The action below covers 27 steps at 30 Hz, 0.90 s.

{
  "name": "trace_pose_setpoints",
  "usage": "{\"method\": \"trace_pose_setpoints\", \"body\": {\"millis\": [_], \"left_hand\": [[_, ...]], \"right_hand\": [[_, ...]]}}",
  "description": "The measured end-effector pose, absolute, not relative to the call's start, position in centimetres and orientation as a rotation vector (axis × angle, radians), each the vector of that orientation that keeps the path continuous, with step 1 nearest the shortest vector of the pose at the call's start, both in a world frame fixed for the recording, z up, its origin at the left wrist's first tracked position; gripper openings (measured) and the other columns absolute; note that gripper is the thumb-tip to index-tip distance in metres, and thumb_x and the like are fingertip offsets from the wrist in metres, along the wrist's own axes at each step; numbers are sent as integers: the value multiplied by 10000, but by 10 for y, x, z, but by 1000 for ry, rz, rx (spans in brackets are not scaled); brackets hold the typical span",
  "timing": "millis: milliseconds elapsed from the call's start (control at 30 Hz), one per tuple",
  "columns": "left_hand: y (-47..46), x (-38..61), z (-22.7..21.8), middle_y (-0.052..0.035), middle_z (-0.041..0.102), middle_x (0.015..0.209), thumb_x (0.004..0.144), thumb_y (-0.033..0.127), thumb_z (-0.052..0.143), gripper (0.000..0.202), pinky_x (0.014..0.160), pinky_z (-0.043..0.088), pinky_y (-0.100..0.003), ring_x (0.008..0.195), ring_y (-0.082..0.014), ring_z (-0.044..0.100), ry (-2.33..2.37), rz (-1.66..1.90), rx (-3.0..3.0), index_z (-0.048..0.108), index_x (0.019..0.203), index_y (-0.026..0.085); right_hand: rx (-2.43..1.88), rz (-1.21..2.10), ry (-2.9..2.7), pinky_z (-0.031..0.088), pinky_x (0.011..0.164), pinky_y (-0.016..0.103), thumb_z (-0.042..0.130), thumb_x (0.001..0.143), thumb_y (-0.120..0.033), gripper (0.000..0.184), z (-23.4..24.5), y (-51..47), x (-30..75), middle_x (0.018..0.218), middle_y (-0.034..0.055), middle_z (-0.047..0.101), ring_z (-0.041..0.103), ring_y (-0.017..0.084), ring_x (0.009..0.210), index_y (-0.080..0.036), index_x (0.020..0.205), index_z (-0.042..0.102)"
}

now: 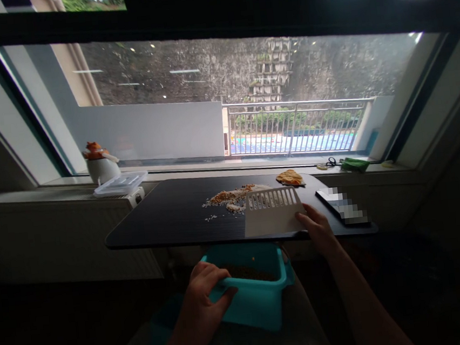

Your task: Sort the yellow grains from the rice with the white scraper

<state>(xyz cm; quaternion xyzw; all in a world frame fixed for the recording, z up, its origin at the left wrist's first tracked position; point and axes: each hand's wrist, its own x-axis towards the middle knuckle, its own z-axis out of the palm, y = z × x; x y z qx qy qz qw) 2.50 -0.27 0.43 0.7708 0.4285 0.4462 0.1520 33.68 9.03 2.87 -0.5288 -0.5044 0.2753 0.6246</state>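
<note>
My right hand (319, 228) pinches the right edge of a white slotted plastic plate (273, 220), its row of slots at the far edge. The plate is over the dark tabletop (169, 213), just right of a spread of mixed grains (232, 195), tan and white, and partly covers them. My left hand (209, 291) grips the near left rim of a turquoise bin (253, 303), fingers over the rim and thumb outside. Below the table's front edge, the bin holds dark brown loose material (247, 271).
A folded yellow cloth (290, 177) and a phone (341, 208) lie at the table's right. Along the windowsill are a white pot (103, 169), a clear plastic lid (121, 184), scissors (331, 161) and a green packet (354, 165). A radiator (57, 238) stands at left.
</note>
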Motion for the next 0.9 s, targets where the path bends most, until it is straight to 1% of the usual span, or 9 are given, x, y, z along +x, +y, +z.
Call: {"method": "trace_pose_setpoints", "body": {"millis": [67, 167, 300, 467, 633, 733, 900], "left_hand": [[-3, 25, 3, -12, 639, 771, 791, 190, 669, 42, 783, 496, -367, 839, -223, 565, 1232, 1288, 2215, 664, 810, 227], [-3, 22, 3, -12, 640, 764, 805, 204, 656, 26, 787, 494, -375, 839, -225, 562, 1238, 1295, 2228, 661, 809, 229], [-2, 18, 3, -15, 645, 777, 815, 210, 655, 20, 792, 487, -383, 849, -228, 555, 1252, 1313, 2243, 656, 813, 230], [-2, 19, 1, -14, 644, 776, 818, 212, 654, 19, 800, 482, -390, 847, -229, 552, 1252, 1306, 2233, 657, 820, 230], [-3, 20, -1, -9, 643, 776, 818, 188, 655, 40, 816, 475, -388, 848, -225, 550, 1251, 1301, 2237, 648, 814, 228], [-2, 19, -1, -8, 646, 783, 813, 180, 663, 50, 812, 475, -379, 852, -225, 552, 1250, 1305, 2245, 649, 823, 227], [0, 18, 1, -8, 647, 776, 804, 179, 673, 54, 801, 476, -375, 844, -227, 558, 1244, 1317, 2248, 650, 816, 226]], "right_hand": [[-1239, 556, -1081, 522, 700, 365, 608, 671, -423, 455, 31, 105, 327, 889, 73, 712, 649, 242, 803, -147, 1030, 654], [-1311, 464, -981, 527, 638, 349, 549, 692, -418, 495, 31, 127, 312, 926, 99, 687, 640, 242, 797, -129, 1087, 624], [-1341, 437, -978, 530, 659, 352, 520, 703, -425, 489, 27, 138, 306, 934, 103, 673, 632, 244, 813, -137, 1086, 615], [-1342, 454, -1018, 530, 682, 373, 525, 701, -426, 512, 23, 137, 310, 938, 109, 673, 635, 249, 806, -135, 1115, 602], [-1331, 474, -1050, 522, 678, 373, 526, 690, -420, 501, 25, 138, 308, 908, 101, 670, 629, 243, 786, -131, 1091, 606], [-1327, 488, -1045, 523, 663, 359, 534, 690, -424, 487, 25, 138, 307, 912, 97, 670, 627, 237, 783, -136, 1075, 611], [-1307, 518, -1025, 532, 614, 336, 528, 704, -440, 514, 23, 138, 309, 941, 103, 666, 633, 233, 790, -133, 1112, 584]]}}
